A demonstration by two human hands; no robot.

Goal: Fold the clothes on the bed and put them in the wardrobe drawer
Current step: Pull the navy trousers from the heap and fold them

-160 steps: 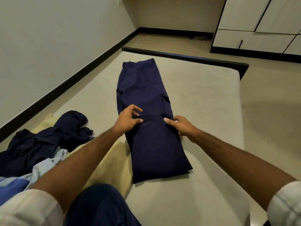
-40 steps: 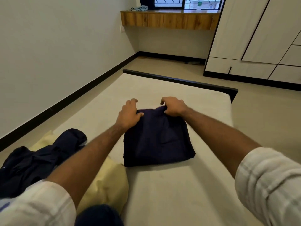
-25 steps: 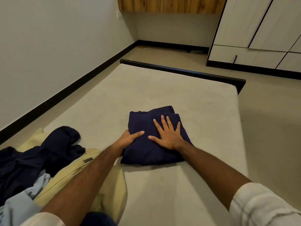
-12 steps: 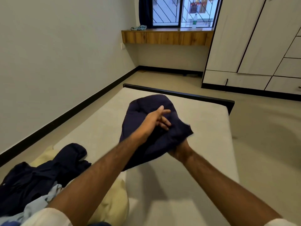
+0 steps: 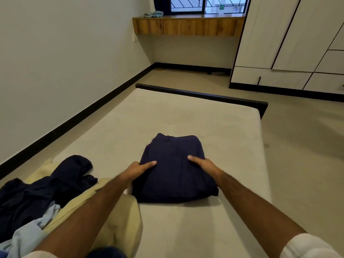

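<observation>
folded navy garment (image 5: 175, 170) back on bed (image 5: 186, 118) | left hand (image 5: 136, 169), right hand (image 5: 203, 164) gripping its sides

A home bedroom is shown: a bed (image 5: 186, 116) (bare mattress), a white wardrobe (image 5: 290, 40), a barred window (image 5: 206, 4).

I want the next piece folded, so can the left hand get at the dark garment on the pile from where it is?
Probably yes: the left hand grips the folded trousers; the dark garment lies uncovered just left.

Folded navy trousers (image 5: 175, 164): matt cloth. Mattress (image 5: 186, 116): matt fabric. Shelf (image 5: 186, 27): grained wood.
</observation>
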